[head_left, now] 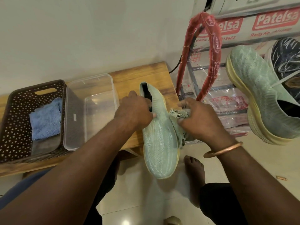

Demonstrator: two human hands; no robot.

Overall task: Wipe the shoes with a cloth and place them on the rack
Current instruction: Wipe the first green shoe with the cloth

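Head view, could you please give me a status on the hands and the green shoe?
Left hand grips green shoe at its collar. Right hand holds cloth against its side. Matching shoe off to the right, clear of hands.

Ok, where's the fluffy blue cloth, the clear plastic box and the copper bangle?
fluffy blue cloth [45, 119]: head view, middle.
clear plastic box [99, 111]: head view, bare bottom.
copper bangle [224, 149]: head view, top curve.

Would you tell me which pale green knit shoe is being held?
The pale green knit shoe at the wooden bench, gripped by the left hand; its twin rests apart at right.
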